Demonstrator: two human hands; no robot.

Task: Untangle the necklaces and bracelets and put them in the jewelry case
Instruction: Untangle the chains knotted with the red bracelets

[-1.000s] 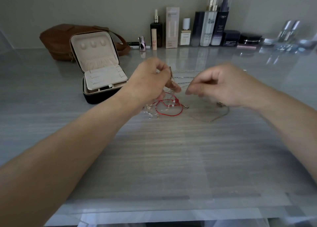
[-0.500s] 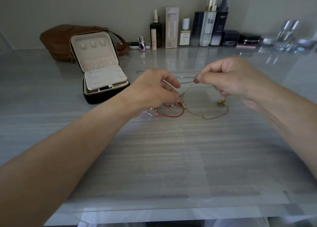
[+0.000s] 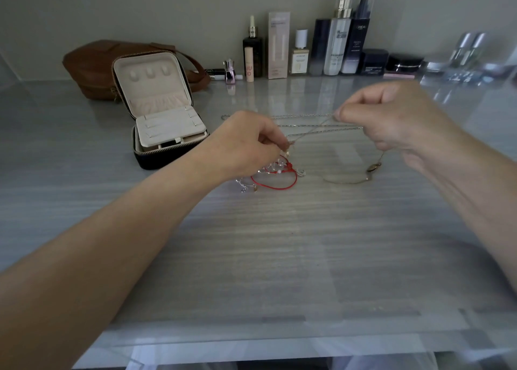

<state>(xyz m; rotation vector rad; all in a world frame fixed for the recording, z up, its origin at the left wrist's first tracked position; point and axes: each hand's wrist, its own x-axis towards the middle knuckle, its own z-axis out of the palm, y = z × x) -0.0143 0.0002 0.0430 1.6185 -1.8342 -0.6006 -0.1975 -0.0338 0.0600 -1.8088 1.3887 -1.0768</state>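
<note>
Since half a second ago my right hand (image 3: 391, 120) has drawn away to the right and a little upward, pulling the gold chain (image 3: 313, 129) into a straighter line. My left hand (image 3: 246, 143) has barely shifted.

Head view: the hands are apart, each pinching the gold chain, which runs between them above the counter (image 3: 251, 243). Its pendant (image 3: 373, 168) hangs below my right hand, and the slack loop lies on the counter. Under my left hand lie the red bracelet (image 3: 275, 178) and a silver bracelet (image 3: 246, 186), and whether the chain is still caught in them I cannot tell. A silver necklace (image 3: 307, 115) lies stretched out behind. The jewelry case (image 3: 165, 109) stands open to the left.

I judge I am mid-untangling. Next I should ease the chain free of the cluster without yanking.
</note>
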